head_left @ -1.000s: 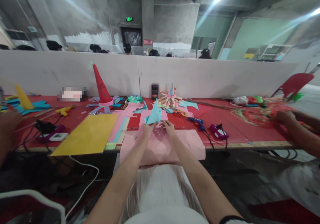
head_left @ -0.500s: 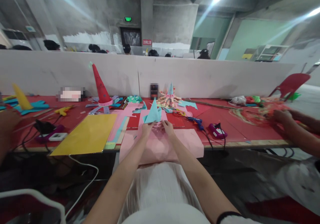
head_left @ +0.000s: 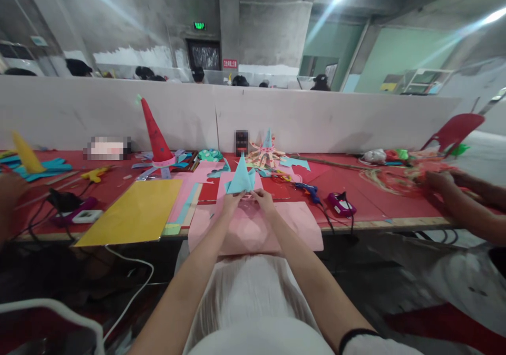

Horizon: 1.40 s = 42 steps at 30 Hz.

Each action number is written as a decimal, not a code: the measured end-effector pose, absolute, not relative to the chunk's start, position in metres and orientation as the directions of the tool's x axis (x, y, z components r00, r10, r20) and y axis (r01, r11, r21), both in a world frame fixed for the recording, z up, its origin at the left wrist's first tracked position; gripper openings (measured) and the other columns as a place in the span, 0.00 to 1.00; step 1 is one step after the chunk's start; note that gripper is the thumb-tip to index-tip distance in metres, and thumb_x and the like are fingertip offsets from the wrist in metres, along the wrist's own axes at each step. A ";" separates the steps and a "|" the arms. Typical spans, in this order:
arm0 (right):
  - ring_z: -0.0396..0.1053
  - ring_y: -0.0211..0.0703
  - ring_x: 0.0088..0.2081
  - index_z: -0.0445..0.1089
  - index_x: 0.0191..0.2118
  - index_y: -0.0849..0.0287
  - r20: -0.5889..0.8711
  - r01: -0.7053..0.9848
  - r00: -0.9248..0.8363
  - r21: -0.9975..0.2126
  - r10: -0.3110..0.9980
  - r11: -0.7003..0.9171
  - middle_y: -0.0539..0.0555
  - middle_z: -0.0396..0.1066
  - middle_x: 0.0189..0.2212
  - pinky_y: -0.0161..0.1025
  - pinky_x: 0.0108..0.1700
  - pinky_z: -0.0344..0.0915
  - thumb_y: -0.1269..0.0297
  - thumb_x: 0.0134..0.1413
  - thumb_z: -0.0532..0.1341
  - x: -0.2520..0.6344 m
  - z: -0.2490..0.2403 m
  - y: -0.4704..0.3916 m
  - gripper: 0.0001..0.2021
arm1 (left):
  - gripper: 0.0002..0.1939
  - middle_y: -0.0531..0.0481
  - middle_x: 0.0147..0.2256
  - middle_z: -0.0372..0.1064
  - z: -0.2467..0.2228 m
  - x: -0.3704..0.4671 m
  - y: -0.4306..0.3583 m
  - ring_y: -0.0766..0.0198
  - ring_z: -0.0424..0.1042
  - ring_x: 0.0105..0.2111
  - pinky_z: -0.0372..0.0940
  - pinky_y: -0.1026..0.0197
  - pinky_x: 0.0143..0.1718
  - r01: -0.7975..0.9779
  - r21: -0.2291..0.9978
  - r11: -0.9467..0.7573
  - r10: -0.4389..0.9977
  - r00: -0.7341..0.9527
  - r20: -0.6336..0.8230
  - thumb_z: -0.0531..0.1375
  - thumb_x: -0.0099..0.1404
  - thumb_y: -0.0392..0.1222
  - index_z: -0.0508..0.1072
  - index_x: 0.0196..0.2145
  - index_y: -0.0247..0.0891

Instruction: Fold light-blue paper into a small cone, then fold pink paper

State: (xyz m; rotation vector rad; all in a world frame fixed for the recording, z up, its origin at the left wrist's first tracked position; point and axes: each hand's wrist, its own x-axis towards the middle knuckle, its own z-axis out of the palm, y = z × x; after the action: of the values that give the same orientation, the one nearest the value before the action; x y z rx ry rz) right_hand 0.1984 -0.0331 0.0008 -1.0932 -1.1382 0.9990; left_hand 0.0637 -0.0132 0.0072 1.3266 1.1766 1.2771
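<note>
Blue cone (head_left: 239, 179) is pinched at its base by left hand (head_left: 230, 203) and right hand (head_left: 264, 201).

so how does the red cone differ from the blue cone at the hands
The red cone is taller, with a pale green tip; the blue cone is shorter, its tip plain blue. The red cone stands toward the back of the table, a pink band around its bottom; the blue cone has the left hand and right hand at its base. Both taper to a point at the top.
</note>
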 end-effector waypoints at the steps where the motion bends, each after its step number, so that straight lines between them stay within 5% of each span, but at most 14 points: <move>1: 0.62 0.35 0.19 0.66 0.23 0.60 0.171 -0.059 0.149 -0.982 0.974 0.181 0.48 0.67 0.18 0.34 0.25 0.60 0.50 0.35 0.63 0.199 0.000 -0.032 0.16 | 0.21 0.42 0.32 0.74 0.007 0.064 -0.013 0.56 0.73 0.34 0.65 0.59 0.35 0.033 0.992 -0.118 0.993 0.004 0.118 0.64 0.43 0.49 0.73 0.33 0.33; 16: 0.61 0.33 0.20 0.63 0.21 0.59 0.177 -0.201 0.102 -0.960 0.979 0.195 0.46 0.64 0.18 0.33 0.26 0.59 0.52 0.32 0.65 0.202 -0.005 -0.030 0.16 | 0.17 0.41 0.28 0.74 0.009 0.065 -0.014 0.58 0.73 0.28 0.65 0.61 0.30 0.002 0.995 -0.098 0.994 0.055 0.098 0.64 0.44 0.49 0.73 0.27 0.33; 42: 0.61 0.33 0.21 0.59 0.21 0.58 0.199 -0.115 0.115 -0.971 0.973 0.212 0.45 0.63 0.17 0.33 0.27 0.60 0.49 0.32 0.63 0.202 -0.002 -0.033 0.18 | 0.16 0.41 0.28 0.74 0.016 0.065 -0.020 0.59 0.73 0.27 0.65 0.60 0.32 0.024 0.996 -0.082 0.993 0.084 0.080 0.63 0.46 0.47 0.74 0.29 0.32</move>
State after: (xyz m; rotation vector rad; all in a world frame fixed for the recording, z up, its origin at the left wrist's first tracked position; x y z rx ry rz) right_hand 0.2024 -0.0330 -0.0021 -1.0133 -1.1334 1.0408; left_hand 0.0649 -0.0204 0.0162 1.3270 1.1275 1.1928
